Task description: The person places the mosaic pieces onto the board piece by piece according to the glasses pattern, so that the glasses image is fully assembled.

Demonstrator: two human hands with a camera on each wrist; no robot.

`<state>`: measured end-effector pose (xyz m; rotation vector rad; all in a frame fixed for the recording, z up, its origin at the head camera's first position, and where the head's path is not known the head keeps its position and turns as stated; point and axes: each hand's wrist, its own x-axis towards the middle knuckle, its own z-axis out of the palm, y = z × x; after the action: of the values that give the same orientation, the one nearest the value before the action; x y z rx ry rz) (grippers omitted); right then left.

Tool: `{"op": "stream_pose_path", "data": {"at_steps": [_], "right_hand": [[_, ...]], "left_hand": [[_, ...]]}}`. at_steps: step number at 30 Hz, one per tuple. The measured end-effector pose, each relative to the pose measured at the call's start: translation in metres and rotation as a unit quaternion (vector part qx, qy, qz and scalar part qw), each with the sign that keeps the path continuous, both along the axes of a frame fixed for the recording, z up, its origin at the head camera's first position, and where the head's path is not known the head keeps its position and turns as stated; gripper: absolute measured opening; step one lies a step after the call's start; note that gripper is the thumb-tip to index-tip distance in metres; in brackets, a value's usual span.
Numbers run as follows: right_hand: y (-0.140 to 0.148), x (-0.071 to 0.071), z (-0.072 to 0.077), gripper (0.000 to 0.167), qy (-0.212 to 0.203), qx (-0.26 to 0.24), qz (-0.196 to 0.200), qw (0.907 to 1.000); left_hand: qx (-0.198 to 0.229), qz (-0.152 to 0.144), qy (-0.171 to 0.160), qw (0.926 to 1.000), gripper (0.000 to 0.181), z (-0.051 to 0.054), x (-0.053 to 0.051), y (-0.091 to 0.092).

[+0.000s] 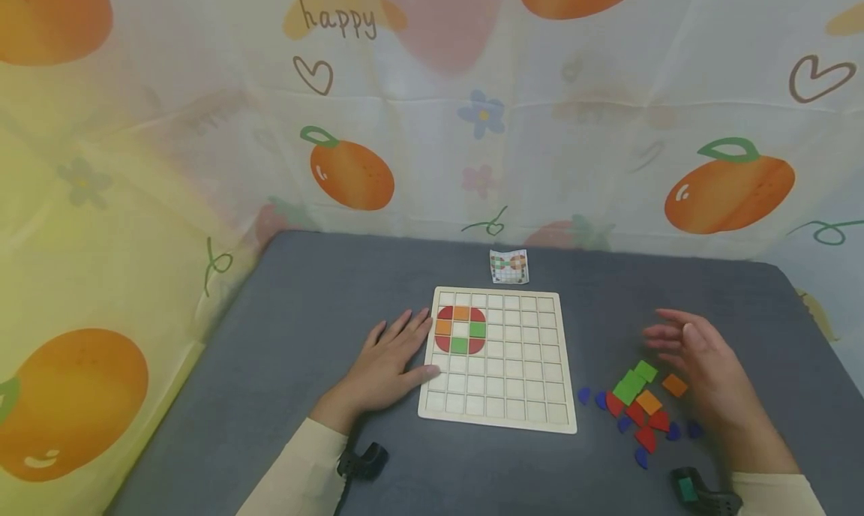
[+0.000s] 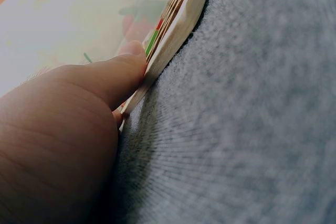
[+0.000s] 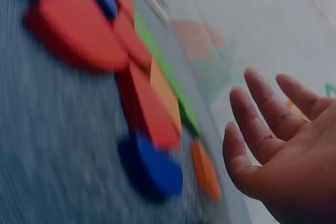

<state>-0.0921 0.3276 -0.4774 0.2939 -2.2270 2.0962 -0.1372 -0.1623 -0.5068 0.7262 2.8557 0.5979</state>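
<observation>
A pale wooden grid board (image 1: 513, 366) lies flat on the grey table. My left hand (image 1: 385, 370) rests at its left edge, fingers spread; in the left wrist view the thumb (image 2: 123, 72) touches the rim. On the board's upper left, red corner pieces (image 1: 476, 346), orange squares (image 1: 462, 313) and green squares (image 1: 459, 345) form a ring around one cell. My right hand (image 1: 712, 370) hovers beside the loose pieces, its fingers loosely bent and holding nothing. Under and beside it lie loose green squares (image 1: 629, 388), orange squares (image 1: 649, 403), red rounded pieces (image 1: 646, 439) and small blue pieces (image 1: 641, 457).
Behind the board lies a small printed card (image 1: 509, 267) with a coloured pattern over a grid. A fruit-printed cloth (image 1: 418, 126) hangs behind the table (image 1: 324, 291). Each wrist wears a dark camera mount, the left one (image 1: 364, 462) close to the tabletop.
</observation>
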Motion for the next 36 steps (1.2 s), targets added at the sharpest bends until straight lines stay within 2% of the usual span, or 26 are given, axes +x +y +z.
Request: {"op": "stream_pose_path", "data": {"at_steps": [4,7,10,14,17,20,24,28,31,36], "right_hand": [[0.018,-0.002,-0.009,0.038,-0.009,0.106,-0.012,0.9942],[0.029,0.000,-0.013,0.039,-0.035,0.173,0.010,0.9842],[0.034,0.002,-0.015,0.044,-0.059,0.196,0.036,0.9782],[0.033,0.002,-0.018,0.051,-0.066,0.229,0.040,0.9703],[0.030,0.002,-0.019,0.051,-0.071,0.282,0.043,0.9557],[0.029,0.001,-0.017,0.045,-0.058,0.329,0.055,0.9411],[0.027,0.001,-0.014,0.033,-0.033,0.359,0.061,0.9307],[0.024,0.000,-0.011,0.034,-0.055,0.367,0.054,0.9268],[0.022,0.000,-0.010,0.037,-0.076,0.382,0.037,0.9201],[0.021,-0.001,-0.011,0.035,-0.084,0.402,0.006,0.9118]], "left_hand": [[-0.004,0.002,-0.004,1.0000,0.089,0.000,0.000,0.001],[-0.006,0.003,-0.009,0.9999,0.089,0.001,0.000,0.001],[-0.005,0.004,-0.011,0.9999,0.089,0.002,0.001,0.001],[0.002,0.006,-0.012,0.9999,0.089,0.003,0.002,0.000],[0.002,0.007,-0.015,0.9999,0.089,0.003,0.002,-0.001],[0.001,0.006,-0.014,0.9999,0.089,0.002,0.002,-0.001],[0.003,0.005,-0.012,0.9999,0.089,0.001,0.002,0.000],[-0.002,0.005,-0.009,0.9999,0.089,0.001,0.001,0.000],[-0.002,0.005,-0.010,0.9999,0.089,0.001,0.001,0.000],[-0.004,0.004,-0.012,0.9999,0.089,0.002,0.000,0.001]]}}
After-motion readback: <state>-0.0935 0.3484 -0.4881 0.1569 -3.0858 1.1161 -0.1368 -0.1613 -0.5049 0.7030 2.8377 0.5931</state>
